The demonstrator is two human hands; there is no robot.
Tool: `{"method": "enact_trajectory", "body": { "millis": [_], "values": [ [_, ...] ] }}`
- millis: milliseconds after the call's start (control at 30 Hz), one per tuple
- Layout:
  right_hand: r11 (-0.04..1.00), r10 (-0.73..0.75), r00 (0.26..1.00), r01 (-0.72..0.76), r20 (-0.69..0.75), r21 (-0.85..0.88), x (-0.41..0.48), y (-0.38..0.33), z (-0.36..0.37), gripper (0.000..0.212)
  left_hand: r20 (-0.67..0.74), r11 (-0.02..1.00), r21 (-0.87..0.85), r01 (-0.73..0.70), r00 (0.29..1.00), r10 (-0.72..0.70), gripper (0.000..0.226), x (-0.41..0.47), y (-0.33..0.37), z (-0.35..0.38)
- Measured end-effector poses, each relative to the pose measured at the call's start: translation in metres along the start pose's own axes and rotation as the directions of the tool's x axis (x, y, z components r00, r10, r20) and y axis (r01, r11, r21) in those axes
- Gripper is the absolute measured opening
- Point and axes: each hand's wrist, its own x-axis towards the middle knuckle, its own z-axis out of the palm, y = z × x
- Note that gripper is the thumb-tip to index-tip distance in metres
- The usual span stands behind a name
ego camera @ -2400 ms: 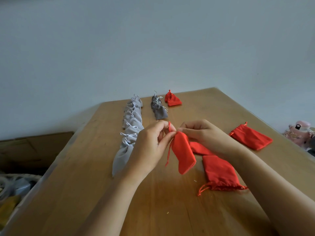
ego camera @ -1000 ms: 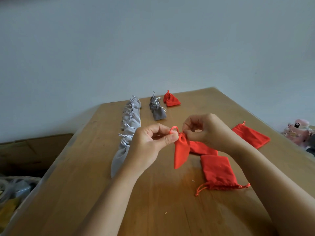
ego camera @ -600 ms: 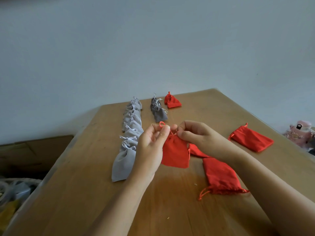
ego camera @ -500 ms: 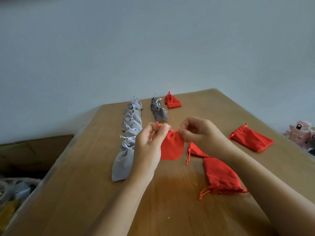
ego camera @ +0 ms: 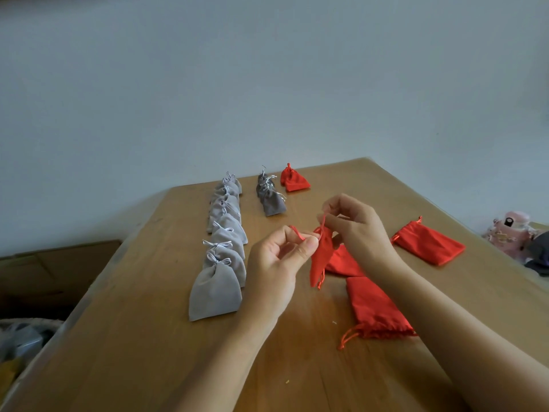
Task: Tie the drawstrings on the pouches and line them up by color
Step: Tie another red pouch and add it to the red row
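Note:
A red pouch [ego camera: 320, 261] hangs above the wooden table [ego camera: 133, 337] between my hands, its mouth gathered. My left hand [ego camera: 274, 270] pinches one red drawstring end at the pouch's left. My right hand [ego camera: 358, 230] pinches the other string and holds it up and to the right. Three untied red pouches lie flat: one [ego camera: 341, 263] just behind the held pouch, one [ego camera: 375, 310] below my right wrist, one [ego camera: 429, 246] at the right. Tied pouches stand in lines: light grey [ego camera: 224, 242], dark grey [ego camera: 270, 194], and one red [ego camera: 294, 181] at the far end.
The table's left edge drops to a cardboard box [ego camera: 44, 272] and a bin of clutter [ego camera: 20, 346] on the floor. A pink toy [ego camera: 509, 231] sits past the table's right edge. A plain wall stands behind the table.
The pouch has turned from broadside to edge-on and its mouth has drawn tighter. My right hand has lifted its string up and away from my left hand.

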Motion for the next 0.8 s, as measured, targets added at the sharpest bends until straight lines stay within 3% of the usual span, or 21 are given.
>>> {"method": "enact_trajectory", "body": {
  "millis": [67, 133, 167, 233, 333, 400, 467, 600, 800],
  "values": [
    [0.928, -0.202, 0.978, 0.173, -0.055, -0.33, 0.001, 0.008, -0.002, 0.016, -0.005, 1.0, 0.014, -0.02, 1.0, 0.02, 0.019, -0.002, 0.001, 0.002],
    [0.726, -0.433, 0.901, 0.336, -0.019, -0.601, 0.001, 0.017, -0.005, 0.011, 0.012, 0.998, 0.05, -0.033, 0.999, 0.033, 0.021, -0.004, 0.001, 0.004],
    [0.661, -0.493, 0.87, 0.377, 0.004, -0.649, 0.001, 0.019, -0.005, 0.01, 0.018, 0.998, 0.06, -0.036, 0.999, 0.035, 0.021, -0.004, 0.002, 0.005],
    [0.697, -0.456, 0.89, 0.354, -0.005, -0.623, 0.003, 0.021, -0.004, 0.008, 0.02, 0.998, 0.055, -0.033, 0.999, 0.032, 0.021, -0.004, 0.002, 0.005],
    [0.936, -0.079, 0.997, 0.066, -0.023, -0.345, 0.007, 0.011, -0.005, 0.011, 0.029, 0.997, 0.06, -0.039, 0.999, 0.037, 0.024, -0.004, 0.001, 0.003],
    [0.99, 0.117, 0.993, -0.115, 0.023, -0.081, 0.007, 0.006, -0.01, 0.015, 0.051, 0.995, 0.093, -0.047, 0.998, 0.042, 0.022, -0.004, -0.001, 0.003],
    [0.993, 0.101, 0.995, -0.099, 0.024, -0.067, 0.008, 0.008, -0.011, 0.016, 0.061, 0.992, 0.118, -0.05, 0.997, 0.043, 0.017, -0.004, -0.004, 0.003],
    [0.974, -0.025, 0.999, 0.019, -0.025, -0.224, 0.011, 0.017, -0.007, 0.014, 0.07, 0.989, 0.133, -0.061, 0.996, 0.052, 0.018, -0.003, -0.005, 0.001],
    [0.982, -0.076, 0.997, 0.076, 0.008, -0.171, 0.014, 0.02, -0.012, 0.012, 0.035, 0.998, -0.006, -0.059, 0.998, 0.06, 0.007, 0.001, 0.005, -0.003]
  ]
}}
